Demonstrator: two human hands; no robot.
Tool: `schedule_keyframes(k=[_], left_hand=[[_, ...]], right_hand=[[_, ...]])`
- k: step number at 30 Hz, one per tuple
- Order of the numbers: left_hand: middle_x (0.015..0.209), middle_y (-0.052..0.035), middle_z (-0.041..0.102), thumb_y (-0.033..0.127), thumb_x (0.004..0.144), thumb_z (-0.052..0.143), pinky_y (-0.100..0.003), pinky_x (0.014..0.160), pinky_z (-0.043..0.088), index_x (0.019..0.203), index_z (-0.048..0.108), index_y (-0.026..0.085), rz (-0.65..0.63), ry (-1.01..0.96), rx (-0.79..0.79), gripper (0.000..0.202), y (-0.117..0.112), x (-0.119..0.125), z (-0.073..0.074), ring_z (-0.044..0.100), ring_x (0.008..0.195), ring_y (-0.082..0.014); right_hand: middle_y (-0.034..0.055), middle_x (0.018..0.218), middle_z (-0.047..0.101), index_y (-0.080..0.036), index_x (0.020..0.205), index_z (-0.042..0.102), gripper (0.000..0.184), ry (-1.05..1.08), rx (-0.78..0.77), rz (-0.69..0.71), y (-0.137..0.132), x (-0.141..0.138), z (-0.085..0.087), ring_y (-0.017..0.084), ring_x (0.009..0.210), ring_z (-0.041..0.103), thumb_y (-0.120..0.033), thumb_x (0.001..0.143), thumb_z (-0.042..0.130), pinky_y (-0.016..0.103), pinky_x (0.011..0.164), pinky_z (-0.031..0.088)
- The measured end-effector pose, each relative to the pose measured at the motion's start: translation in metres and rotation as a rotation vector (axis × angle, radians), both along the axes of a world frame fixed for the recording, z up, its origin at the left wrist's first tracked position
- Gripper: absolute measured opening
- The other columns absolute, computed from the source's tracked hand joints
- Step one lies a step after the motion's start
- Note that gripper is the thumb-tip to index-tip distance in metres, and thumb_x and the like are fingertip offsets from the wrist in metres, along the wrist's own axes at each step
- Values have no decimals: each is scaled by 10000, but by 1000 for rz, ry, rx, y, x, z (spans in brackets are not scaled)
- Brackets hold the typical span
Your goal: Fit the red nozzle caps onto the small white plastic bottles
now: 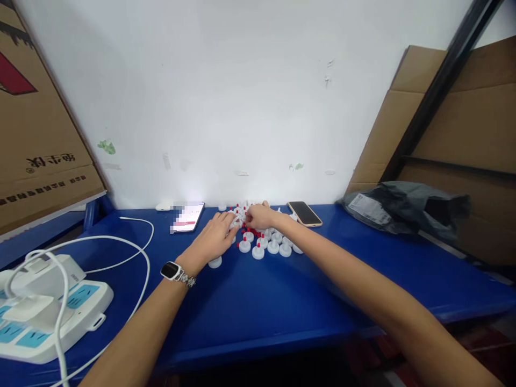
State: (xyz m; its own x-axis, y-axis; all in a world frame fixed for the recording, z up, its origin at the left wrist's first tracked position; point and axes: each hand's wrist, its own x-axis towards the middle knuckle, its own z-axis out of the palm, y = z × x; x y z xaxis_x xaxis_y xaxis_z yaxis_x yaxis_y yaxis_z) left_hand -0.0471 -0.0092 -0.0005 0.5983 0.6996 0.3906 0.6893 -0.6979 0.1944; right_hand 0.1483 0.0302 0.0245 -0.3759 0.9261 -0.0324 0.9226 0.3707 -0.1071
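Observation:
Many small white nozzle caps [258, 251] lie in a cluster on the blue table, several fitted with a red tip [258, 245]. My left hand [213, 236], with a watch at its wrist, reaches in from the left. Its thumb and fingertips close around a white cap [234, 223] at the cluster's left side. Over the middle of the cluster is my right hand [260, 216], fingers bent and pressed together; what they pinch is hidden. Loose red tips [253, 233] lie just below it. One white cap [215, 262] sits under the edge of my left hand.
A lit phone [188, 217] lies left of the caps and a dark-screened phone [305, 213] right of them. At left are a power strip [91, 309] and white cables. A grey plastic bag [403, 209] lies right. Cardboard [44, 123] stands at the left side, a white wall behind.

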Motion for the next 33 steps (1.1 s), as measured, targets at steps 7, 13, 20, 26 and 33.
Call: schedule_keyframes(k=[7,13,20,26,33], left_hand=[[1053,-108,583,369,997,341,-421,869,438,1041,538,172,-9,-4,16,281,1,0,-1,498,972,-264],[1050,-105,575,346,995,343,-421,864,442,1042,538,175,9,-5,0,264,-3,0,1,499,944,-254],[1049,-110,585,357,992,352,-427,866,443,1027,549,175,-7,-11,7,270,-1,1,-1,502,960,-262],[1054,-114,592,366,996,348,-427,877,452,1085,549,165,-10,-16,6,298,-1,0,0,514,963,-260],[1127,-106,602,439,1016,300,-422,874,453,1173,554,194,-41,-33,-12,386,-6,2,4,530,1017,-266]], right_hand=[[68,866,748,-191,809,732,184,-32,4,-15,-4,6,1,257,957,644,-358,755,676,414,996,249],[65,906,745,-183,816,713,123,26,23,-20,-3,3,-5,246,945,644,-274,765,647,419,994,257],[57,857,743,-183,781,690,154,96,93,-9,2,3,-16,239,918,648,-333,798,661,435,980,265],[42,809,725,-171,798,681,72,304,187,27,0,10,-13,192,807,639,-225,782,635,387,892,374],[31,772,694,-168,854,641,156,1109,163,27,-41,11,-17,150,718,643,-320,816,641,275,688,479]])
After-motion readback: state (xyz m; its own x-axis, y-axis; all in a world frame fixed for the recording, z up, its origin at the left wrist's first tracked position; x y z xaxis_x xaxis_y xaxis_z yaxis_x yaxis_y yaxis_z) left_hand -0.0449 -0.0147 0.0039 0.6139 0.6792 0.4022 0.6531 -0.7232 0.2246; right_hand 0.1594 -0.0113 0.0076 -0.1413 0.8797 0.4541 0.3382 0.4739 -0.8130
